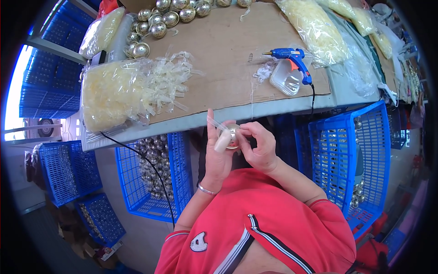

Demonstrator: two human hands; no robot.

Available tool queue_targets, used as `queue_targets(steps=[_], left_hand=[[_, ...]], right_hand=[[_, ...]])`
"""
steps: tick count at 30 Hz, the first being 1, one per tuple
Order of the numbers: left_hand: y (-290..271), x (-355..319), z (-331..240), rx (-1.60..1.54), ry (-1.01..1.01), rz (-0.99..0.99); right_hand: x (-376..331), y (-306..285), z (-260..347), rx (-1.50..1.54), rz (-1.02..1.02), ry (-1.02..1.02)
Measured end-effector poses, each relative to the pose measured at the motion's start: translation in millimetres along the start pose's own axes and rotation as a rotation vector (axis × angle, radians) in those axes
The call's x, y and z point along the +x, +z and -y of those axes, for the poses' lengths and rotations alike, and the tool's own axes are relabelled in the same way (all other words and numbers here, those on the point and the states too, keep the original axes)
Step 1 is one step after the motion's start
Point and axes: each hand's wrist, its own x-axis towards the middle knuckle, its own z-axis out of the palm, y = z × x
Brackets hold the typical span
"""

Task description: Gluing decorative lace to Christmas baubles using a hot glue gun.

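Note:
Just in front of the table edge, my two hands hold a shiny gold ball ornament (233, 135). My left hand (216, 160) cradles it from the left, one finger stretched upward and a whitish cover over what looks like the thumb. A pale sheer ribbon strip (217, 122) sticks out between that finger and the ball. The fingers of my right hand (261, 145) are closed against the ball's right side; whether they also pinch ribbon is hidden. On the cardboard lies a heap of similar cut ribbon pieces (171, 80), spilling from a clear bag (114, 93).
A blue glue gun (292, 57) rests by a clear plastic tub (284, 81) at the right. Several gold balls (171, 19) lie at the back left. Bags of ribbon (315, 32) line the back right. Blue crates (130, 182) with balls flank me; a black cord (150, 164) hangs at the left.

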Motion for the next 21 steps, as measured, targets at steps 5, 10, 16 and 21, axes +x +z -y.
queue_targets(steps=[5,10,16,21], left_hand=[[6.3,10.8,7.8,0.154,0.118,-0.085],[2.0,14.4,-2.4,0.221,0.233,-0.045],[-13.3,6.5,-9.3,0.27,0.232,-0.047],[-23.9,1.1,-15.8,0.305,0.298,-0.035]], right_hand=[[6.4,-13.0,-4.3,-0.022,0.025,0.028],[62.1,-93.7,-44.9,-0.353,-0.43,0.196],[96.9,-127.3,-93.0,-0.851,-0.063,0.499],[89.2,-130.5,-95.1,-0.849,-0.131,0.457]])
